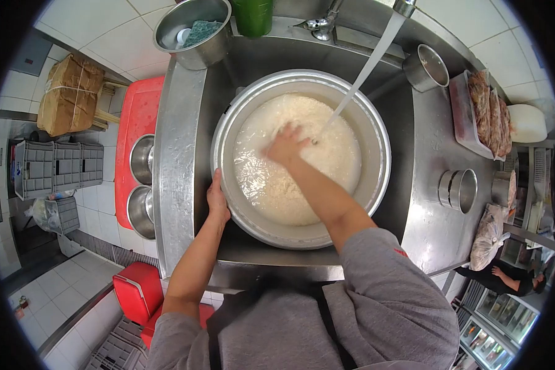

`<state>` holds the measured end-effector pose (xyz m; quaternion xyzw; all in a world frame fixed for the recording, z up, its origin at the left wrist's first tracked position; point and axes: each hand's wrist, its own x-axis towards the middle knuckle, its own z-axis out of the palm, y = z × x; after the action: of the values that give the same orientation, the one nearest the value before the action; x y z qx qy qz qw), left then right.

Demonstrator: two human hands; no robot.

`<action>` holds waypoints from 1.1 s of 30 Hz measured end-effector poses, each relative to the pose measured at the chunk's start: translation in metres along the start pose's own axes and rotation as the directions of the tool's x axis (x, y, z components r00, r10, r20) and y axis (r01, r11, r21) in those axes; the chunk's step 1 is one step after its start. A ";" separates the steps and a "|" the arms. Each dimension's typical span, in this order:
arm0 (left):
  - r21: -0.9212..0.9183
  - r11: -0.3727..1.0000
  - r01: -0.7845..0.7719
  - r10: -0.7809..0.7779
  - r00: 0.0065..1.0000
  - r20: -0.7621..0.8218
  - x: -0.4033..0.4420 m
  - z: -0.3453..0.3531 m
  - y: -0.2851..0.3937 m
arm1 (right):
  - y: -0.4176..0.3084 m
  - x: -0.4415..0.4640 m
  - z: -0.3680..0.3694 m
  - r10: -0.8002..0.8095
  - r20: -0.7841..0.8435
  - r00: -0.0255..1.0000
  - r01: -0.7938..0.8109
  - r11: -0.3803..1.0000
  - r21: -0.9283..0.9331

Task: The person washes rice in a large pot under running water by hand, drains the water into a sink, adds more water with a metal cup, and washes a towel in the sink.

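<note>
A large round metal pot (381,148) stands in the steel sink, filled with cloudy water and pale rice grains (283,206). My left hand (217,198) grips the pot's outer side at the left, thumb up near the rim, the other fingers partly hidden. Inside the pot, my right hand (285,145) is at the surface of the rice water with its fingers spread, slightly blurred. From the tap (404,7) a stream of water (370,65) runs down into the pot, just right of that hand.
On the sink's left corner sits a steel pot (194,58) holding a scouring pad, beside a green container (253,15). The right counter bears a small steel pot (427,69), a tray of meat (475,117) and metal rings (458,190). Steel bowls (142,209) rest on a red surface at left.
</note>
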<state>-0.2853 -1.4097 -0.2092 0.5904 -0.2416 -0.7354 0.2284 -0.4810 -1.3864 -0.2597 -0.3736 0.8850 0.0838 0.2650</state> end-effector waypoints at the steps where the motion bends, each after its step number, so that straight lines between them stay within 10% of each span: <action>1: -0.011 1.000 0.008 -0.008 1.000 0.018 0.000 0.000 0.000 | -0.005 -0.015 0.002 -0.123 0.014 0.992 0.123 0.992 -0.005; 9: -0.013 1.000 0.006 -0.005 0.999 0.031 -0.002 0.000 0.001 | 0.046 -0.117 0.067 -0.753 -0.133 0.644 0.752 0.655 -0.074; 13: -0.013 1.000 -0.010 0.011 0.999 0.048 -0.002 0.000 0.001 | 0.070 -0.087 0.056 -0.801 0.016 0.599 0.783 0.581 -0.222; 15: -0.015 1.000 -0.009 0.010 0.999 0.048 -0.004 0.002 0.002 | 0.065 -0.055 0.050 -0.705 0.192 0.683 0.726 0.624 -0.290; 23: 0.019 1.000 -0.013 0.013 1.000 -0.003 -0.002 -0.001 0.001 | 0.037 0.023 -0.043 -0.580 0.023 0.814 0.510 0.696 -0.505; 28: -0.008 1.000 -0.014 0.014 1.000 0.023 0.003 -0.003 -0.002 | 0.090 0.043 -0.056 -0.197 0.003 0.980 0.197 0.978 -0.075; 33: -0.005 1.000 -0.018 0.018 0.999 0.048 0.003 -0.004 -0.003 | 0.164 0.014 -0.018 0.027 0.125 0.992 -0.068 0.941 0.331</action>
<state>-0.2819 -1.4094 -0.2140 0.5699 -0.2507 -0.7478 0.2306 -0.6118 -1.2850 -0.2601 -0.2960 0.8779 -0.0394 0.3743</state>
